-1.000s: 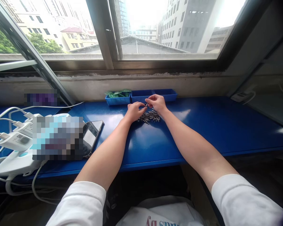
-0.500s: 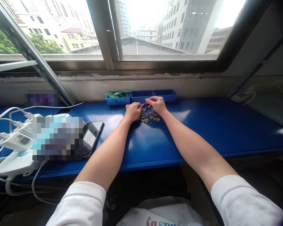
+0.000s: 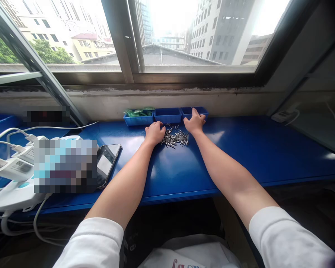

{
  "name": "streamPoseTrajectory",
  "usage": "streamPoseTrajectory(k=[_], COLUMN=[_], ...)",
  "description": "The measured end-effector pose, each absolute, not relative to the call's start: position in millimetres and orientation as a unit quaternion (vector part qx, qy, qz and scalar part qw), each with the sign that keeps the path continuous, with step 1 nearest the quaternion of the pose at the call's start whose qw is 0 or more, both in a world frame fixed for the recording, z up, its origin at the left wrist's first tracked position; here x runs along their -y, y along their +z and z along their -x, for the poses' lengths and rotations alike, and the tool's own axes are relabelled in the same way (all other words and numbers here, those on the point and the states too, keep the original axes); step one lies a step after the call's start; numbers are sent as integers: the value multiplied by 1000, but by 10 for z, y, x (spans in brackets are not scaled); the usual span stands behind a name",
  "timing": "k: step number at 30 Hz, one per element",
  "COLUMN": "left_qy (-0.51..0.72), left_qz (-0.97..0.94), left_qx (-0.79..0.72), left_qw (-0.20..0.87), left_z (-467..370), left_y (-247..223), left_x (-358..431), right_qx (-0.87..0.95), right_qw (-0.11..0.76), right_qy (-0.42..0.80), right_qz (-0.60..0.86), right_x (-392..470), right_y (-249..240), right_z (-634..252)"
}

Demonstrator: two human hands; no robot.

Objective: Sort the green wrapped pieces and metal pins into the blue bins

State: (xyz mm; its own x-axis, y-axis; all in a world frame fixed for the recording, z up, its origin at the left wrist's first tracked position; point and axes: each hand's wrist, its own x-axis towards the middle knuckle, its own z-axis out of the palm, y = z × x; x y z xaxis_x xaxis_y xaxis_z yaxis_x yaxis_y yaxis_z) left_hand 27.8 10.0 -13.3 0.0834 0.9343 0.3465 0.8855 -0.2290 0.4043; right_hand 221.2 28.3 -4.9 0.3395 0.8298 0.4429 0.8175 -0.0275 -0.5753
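Observation:
A loose pile of small, slim metal pin-like pieces (image 3: 171, 138) lies on the blue tabletop. At the pile's left edge is my left hand (image 3: 155, 133), fingers curled together; what they hold, if anything, is hidden. My right hand (image 3: 195, 123) reaches to the front of the right blue bin (image 3: 203, 111), thumb and fingers apart, with one fingertip over the rim. No piece shows in it. Beside that bin stands the middle blue bin (image 3: 167, 117). The left blue bin (image 3: 139, 121) contains green plastic packets (image 3: 139, 112).
On the left, a phone (image 3: 109, 163) lies beside a blurred-out object. A white power strip (image 3: 13, 197) with chargers (image 3: 15, 169) and cables crowds that side. A metal shelf post (image 3: 48, 78) slants up there. Behind the bins are a low wall and window.
My right hand has left the pile and moved up and right to the right bin, its fingers spreading. My left hand stays beside the pile, pulled slightly left.

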Motion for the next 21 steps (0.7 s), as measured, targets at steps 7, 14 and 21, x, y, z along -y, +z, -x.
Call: streamPoseTrajectory(k=[7,14,21], left_qy=[241,209,198], left_qz=[-742,-785,-811], left_qx=[-624,-579,-547], left_qw=[41,67,59], left_z=[-281,-275,-269], left_y=[-143,-192,-194], left_x=[-116,-133,-135], right_qx=[573,676,761], right_qw=[365,337,222], right_qy=[29,50,75], right_qz=[733,653,605], right_x=[-327,-279,-248], right_y=[-126,-122,-181], right_z=[-2235,-2060,-1947])
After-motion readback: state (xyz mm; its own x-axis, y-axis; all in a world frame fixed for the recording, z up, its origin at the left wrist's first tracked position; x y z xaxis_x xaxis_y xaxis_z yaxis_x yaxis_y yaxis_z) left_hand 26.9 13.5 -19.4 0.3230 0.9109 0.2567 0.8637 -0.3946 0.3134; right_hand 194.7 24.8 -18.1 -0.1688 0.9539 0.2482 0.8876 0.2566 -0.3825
